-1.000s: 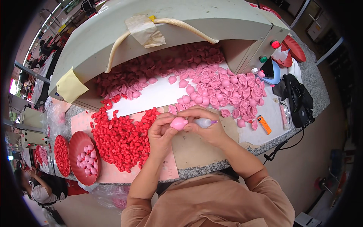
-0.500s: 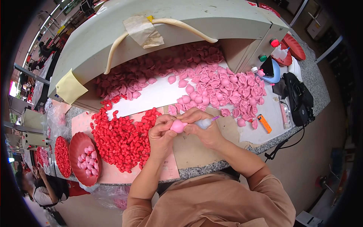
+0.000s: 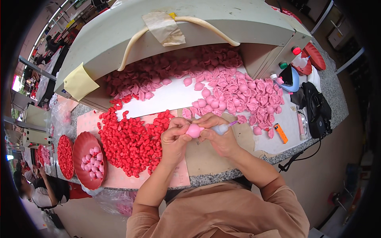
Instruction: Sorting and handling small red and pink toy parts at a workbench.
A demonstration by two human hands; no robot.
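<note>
Pink ball point(image 3: 193, 130) in fingers point(image 3: 179, 123), others point(image 3: 94, 162) in dish point(image 3: 83, 147)

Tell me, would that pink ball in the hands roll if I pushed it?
The pink ball would probably roll, because it looks round. It may curve, since it narrows toward the right hand. It's likely light: small enough for the left hand to pinch.

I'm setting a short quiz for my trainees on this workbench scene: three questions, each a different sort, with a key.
1. True or false: the heaped red pieces lie left of the orange object.
2. The right hand holds: A) the orange object; B) a purple-tipped bottle; C) a red dish.
3. What colour is the rounded piece held at the left hand's fingertips?

Key: 1. True. 2. B. 3. Pink.
</note>
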